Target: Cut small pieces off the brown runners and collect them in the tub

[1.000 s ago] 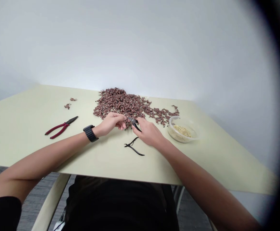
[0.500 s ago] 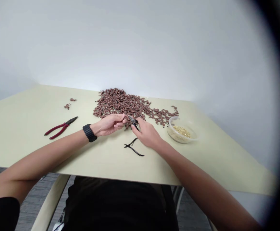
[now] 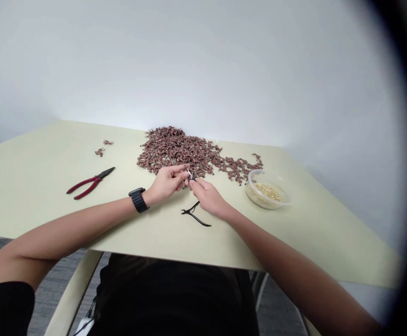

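Note:
In front of the heap of small reddish-brown pieces, my two hands meet. My left hand, with a black watch on its wrist, is closed in a pinch; what lies between the fingertips is too small to name. My right hand is wrapped round small dark-handled pliers. Their bright jaws point up toward my left fingertips, and the handles are mostly hidden in my palm. Just below the hands, black nippers lie on the table, jaws to the left.
Pliers with red handles lie on the left of the pale table. Two loose brown pieces are behind them. On the right stands a clear plastic tub holding gold-coloured bits. A white wall rises at the back.
My left hand has shifted slightly right and turned, with its back now more toward me. The pliers have tilted more upright in my right hand, and their handles show less.

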Motion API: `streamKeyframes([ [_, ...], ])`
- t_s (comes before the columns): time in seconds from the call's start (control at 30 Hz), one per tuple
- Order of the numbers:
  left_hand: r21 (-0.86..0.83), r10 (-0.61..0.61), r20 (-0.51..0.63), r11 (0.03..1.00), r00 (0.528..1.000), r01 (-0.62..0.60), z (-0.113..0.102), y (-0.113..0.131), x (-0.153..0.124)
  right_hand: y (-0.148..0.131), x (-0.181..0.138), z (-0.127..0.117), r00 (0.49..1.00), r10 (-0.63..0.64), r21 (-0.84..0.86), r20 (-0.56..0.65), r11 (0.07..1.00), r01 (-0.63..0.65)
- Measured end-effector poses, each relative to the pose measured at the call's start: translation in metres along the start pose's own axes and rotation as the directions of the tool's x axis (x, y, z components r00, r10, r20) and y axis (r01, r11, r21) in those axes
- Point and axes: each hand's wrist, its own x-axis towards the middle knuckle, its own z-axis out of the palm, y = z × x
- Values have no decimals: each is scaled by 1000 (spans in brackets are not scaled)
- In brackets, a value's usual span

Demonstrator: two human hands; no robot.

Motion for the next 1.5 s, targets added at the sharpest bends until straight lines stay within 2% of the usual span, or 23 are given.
streamKeyframes([
  [0.13, 65, 8, -28, 998, 1000, -6, 0, 0, -2, -7, -3, 1, 970, 187, 252, 154, 942, -222],
  [0.27, 252, 101, -46, 964, 994, -86, -4, -4, -3, -15, -5, -5, 917, 215, 448, 335, 820, -356],
  [0.4, 491, 280, 7, 835, 960, -247, -15, -10, 0, -23, -3, -20, 805, 232, 507, 546, 673, -538],
  [0.5, 535, 340, 88, 777, 936, -333, -22, -10, 3, -26, -1, -29, 757, 204, 494, 621, 647, -581],
  [0.57, 478, 293, 61, 830, 954, -286, -22, -8, 4, -25, 1, -31, 774, 206, 454, 599, 708, -540],
  [0.6, 406, 235, 35, 885, 971, -228, -20, -6, 4, -23, 1, -31, 807, 215, 419, 549, 765, -489],
  [0.67, 171, 72, 25, 982, 997, -75, -15, -3, 4, -17, 2, -28, 919, 191, 271, 344, 917, -292],
  [0.7, 35, -3, 46, 999, 999, 2, -13, -1, 4, -14, 2, -27, 969, 129, 143, 211, 976, -161],
  [0.73, -88, -61, 74, 994, 995, 67, -10, 0, 5, -10, 1, -26, 995, 38, -13, 92, 999, -37],
  [0.8, -258, -129, 109, 954, 986, 154, -8, 1, 5, -4, 1, -25, 988, -152, -298, -35, 945, 135],
  [0.87, -343, -170, 124, 917, 978, 203, -8, 1, 6, -1, 1, -25, 965, -259, -461, -50, 863, 208],
  [0.93, -383, -195, 138, 894, 971, 234, -9, 2, 6, 1, 1, -26, 949, -313, -546, -37, 802, 243],
  [1.17, -425, -210, 180, 865, 961, 269, -11, 9, 5, 2, 2, -32, 923, -386, -692, 15, 662, 288],
  [1.37, -442, -224, 196, 849, 955, 290, -15, 9, 6, 1, 2, -33, 920, -390, -716, 31, 634, 293],
  [1.5, -412, -187, 155, 880, 970, 235, -13, 4, 6, 2, 1, -30, 943, -332, -665, 2, 704, 249],
])
